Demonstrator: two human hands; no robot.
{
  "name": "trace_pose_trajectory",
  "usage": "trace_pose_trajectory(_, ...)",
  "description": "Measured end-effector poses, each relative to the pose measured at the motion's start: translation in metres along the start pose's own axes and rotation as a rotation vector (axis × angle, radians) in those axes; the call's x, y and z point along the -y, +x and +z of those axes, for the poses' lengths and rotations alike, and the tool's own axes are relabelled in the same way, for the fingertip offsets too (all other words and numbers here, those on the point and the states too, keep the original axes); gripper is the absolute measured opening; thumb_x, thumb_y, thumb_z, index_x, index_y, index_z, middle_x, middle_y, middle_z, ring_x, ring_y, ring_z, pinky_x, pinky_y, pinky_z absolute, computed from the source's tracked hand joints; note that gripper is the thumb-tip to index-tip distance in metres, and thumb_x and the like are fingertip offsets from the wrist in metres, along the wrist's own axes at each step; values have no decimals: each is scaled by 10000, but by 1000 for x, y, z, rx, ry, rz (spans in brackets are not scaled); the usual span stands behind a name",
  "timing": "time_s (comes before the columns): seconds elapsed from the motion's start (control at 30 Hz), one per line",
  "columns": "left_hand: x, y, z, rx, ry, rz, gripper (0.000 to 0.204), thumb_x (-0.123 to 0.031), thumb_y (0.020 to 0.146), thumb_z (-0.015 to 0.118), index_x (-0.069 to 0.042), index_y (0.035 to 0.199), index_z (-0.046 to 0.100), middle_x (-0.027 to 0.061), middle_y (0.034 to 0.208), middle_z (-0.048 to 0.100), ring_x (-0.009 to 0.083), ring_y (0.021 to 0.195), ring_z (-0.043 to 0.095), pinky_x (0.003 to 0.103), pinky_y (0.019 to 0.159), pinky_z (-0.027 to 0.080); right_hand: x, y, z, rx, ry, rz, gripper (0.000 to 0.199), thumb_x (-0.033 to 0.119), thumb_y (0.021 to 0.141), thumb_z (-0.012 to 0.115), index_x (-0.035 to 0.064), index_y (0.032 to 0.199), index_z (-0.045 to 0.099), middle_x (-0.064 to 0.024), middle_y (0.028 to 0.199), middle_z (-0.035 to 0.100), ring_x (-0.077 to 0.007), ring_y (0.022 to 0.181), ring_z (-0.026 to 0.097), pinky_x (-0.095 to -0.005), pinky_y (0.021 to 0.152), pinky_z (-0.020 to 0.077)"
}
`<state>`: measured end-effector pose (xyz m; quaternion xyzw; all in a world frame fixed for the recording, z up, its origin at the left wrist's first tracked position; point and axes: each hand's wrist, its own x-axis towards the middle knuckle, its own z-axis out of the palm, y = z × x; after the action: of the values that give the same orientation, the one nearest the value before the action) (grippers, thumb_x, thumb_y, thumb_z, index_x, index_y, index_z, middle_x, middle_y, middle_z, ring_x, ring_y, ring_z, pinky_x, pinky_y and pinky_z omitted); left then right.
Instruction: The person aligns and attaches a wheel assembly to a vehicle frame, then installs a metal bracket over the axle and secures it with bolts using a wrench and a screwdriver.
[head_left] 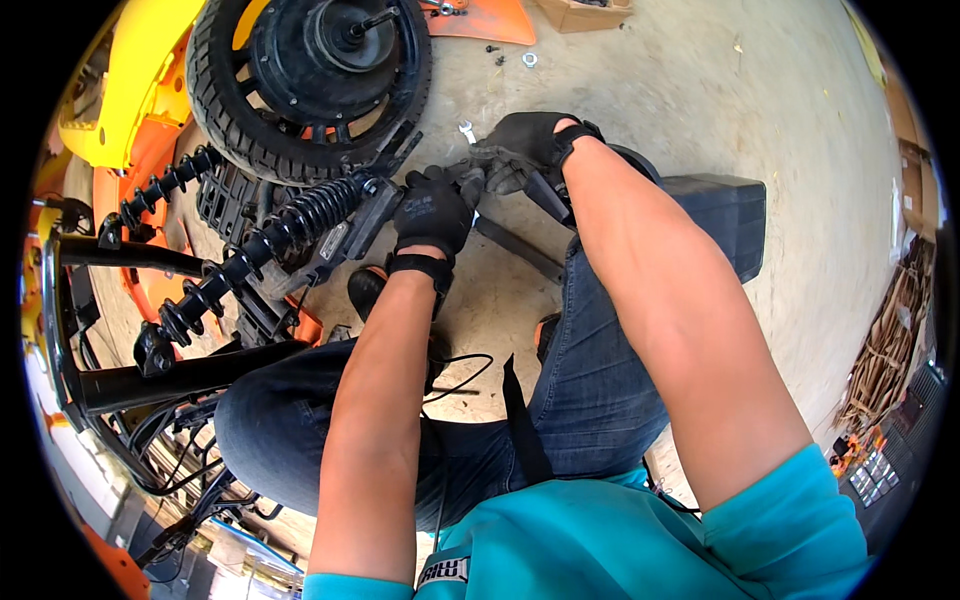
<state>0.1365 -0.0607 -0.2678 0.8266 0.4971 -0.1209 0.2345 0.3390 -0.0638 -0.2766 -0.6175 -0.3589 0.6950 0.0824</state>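
Note:
Both my hands wear black work gloves and meet at a dark part by the end of a black metal frame arm (pixel 372 222). My left hand (pixel 435 210) is closed, its fingers curled beside that arm end. My right hand (pixel 525 145) is closed too, fingertips bent down close to the left hand; the gloves hide what they grip. A flat dark bar (pixel 518 248) slants away below my hands. Just beyond them an open-ended wrench (pixel 466 131) lies on the floor. A black coil-spring shock absorber (pixel 265 240) runs diagonally to the left of my left hand.
A black wheel with a knobby tyre (pixel 215 100) lies beyond the shock absorber. Yellow (pixel 130 80) and orange body panels stand at left, above black frame tubes (pixel 180 380) and cables. A dark box (pixel 720 215) sits right of my right forearm. Small hardware (pixel 529 60) lies ahead.

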Motion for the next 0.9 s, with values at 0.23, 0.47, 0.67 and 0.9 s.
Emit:
trace_pose_trajectory(0.23, 1, -1, -2, -20, 18, 22, 598, -570, 928, 513, -4, 1117, 506, 280, 1079, 584, 442, 967, 631, 508, 817, 513, -10, 16, -6, 23, -178, -131, 309, 240, 910, 662, -31, 1058, 666, -74, 961, 710, -189, 821, 686, -325, 690, 574)
trace_pose_trajectory(0.47, 1, 0, 1, -26, 0, 15, 559, -542, 933, 526, -17, 1125, 504, 276, 1079, 587, 447, 970, 628, 511, 822, 510, -9, 23, -8, -92, 130, 26, 431, 416, 930, 638, 9, 1069, 663, -119, 973, 696, -243, 890, 698, -368, 746, 597)
trace_pose_trajectory(0.67, 4, 1, 4, -47, 10, 28, 539, -527, 937, 528, -15, 1107, 515, 278, 1058, 599, 447, 968, 628, 516, 818, 509, -1, 23, -10, -269, 292, 89, 543, 531, 951, 555, 9, 1043, 670, -132, 957, 695, -261, 780, 699, -394, 709, 595)
trace_pose_trajectory(0.9, 3, -1, 2, -54, 1, 42, 547, -540, 934, 531, -17, 1094, 526, 275, 1053, 608, 445, 967, 630, 509, 808, 513, 6, 12, -8, -251, 341, 3, 552, 562, 958, 520, 38, 1029, 679, -105, 881, 692, -228, 798, 673, -374, 742, 571)
